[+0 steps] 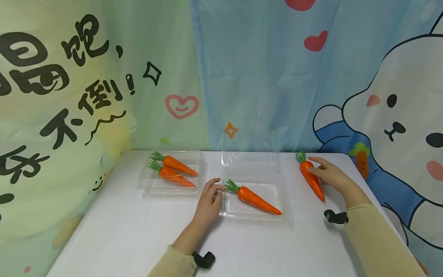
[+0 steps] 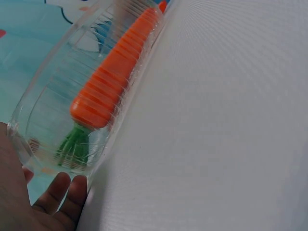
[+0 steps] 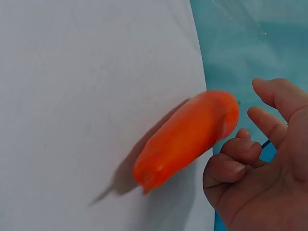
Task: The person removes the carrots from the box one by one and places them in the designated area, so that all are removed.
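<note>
In the head view my left hand (image 1: 209,202) is at the left edge of an open clear plastic box (image 1: 233,207). Its fingertips (image 2: 77,190) come right up to the box's end wall. One orange carrot (image 1: 256,199) with a green top lies inside that box. Over at the right, my right hand (image 1: 327,173) is beside another carrot (image 1: 310,179) near the table's far right side. The thumb and index finger are spread towards that carrot's top end, while the other fingers curl in. A gap shows between those fingers and the carrot in the right wrist view.
A second clear box (image 1: 147,184) with two carrots (image 1: 176,165) stands at the back left. The open box's lid (image 1: 249,156) stands up behind it. A printed curtain (image 1: 242,77) hangs behind the white table (image 1: 138,238).
</note>
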Motion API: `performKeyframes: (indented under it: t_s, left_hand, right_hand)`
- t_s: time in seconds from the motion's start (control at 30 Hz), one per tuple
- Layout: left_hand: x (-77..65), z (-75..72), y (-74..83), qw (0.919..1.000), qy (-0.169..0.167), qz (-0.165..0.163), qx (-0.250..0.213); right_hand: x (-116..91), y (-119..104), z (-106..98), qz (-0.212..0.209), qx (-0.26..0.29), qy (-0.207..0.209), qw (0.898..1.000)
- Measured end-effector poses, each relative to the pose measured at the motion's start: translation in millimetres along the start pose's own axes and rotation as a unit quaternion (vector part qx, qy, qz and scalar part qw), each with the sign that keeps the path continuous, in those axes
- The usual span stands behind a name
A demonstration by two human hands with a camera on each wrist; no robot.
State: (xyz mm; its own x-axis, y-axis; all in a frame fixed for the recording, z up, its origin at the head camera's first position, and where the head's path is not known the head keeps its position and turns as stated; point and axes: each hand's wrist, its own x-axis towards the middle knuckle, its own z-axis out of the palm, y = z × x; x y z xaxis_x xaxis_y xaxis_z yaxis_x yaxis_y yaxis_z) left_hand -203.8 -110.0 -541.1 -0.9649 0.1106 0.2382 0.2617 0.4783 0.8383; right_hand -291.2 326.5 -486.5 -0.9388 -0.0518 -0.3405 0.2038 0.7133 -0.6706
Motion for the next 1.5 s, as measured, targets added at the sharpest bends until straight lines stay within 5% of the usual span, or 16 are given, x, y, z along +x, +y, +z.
performKeyframes:
  t_s: [0.37, 0.53, 0.77, 0.97, 1.5]
  left_hand:
    - [-0.2, -0.9, -0.8, 1.0, 0.001, 0.004, 0.002]
    - [0.0, -1.2, -0.6, 1.0, -0.002, 0.004, 0.0]
    - [1.6, -0.9, -2.1, 1.0, 0.003, 0.008, 0.0]
    - [1.0, -0.5, -1.5, 1.0, 0.001, 0.008, -0.003]
    - [0.3, -1.0, 0.3, 0.9999, 0.002, 0.008, -0.007]
  right_hand:
    - [-14, -55, 4, -0.079, -0.034, 0.001, 0.996]
    - [-28, -88, 8, -0.121, -0.042, -0.073, 0.989]
    - [-32, -124, 26, -0.17, -0.074, -0.198, 0.963]
    - [-28, -138, 43, -0.139, -0.07, -0.264, 0.952]
    - [-10, -150, 91, -0.084, -0.041, -0.33, 0.939]
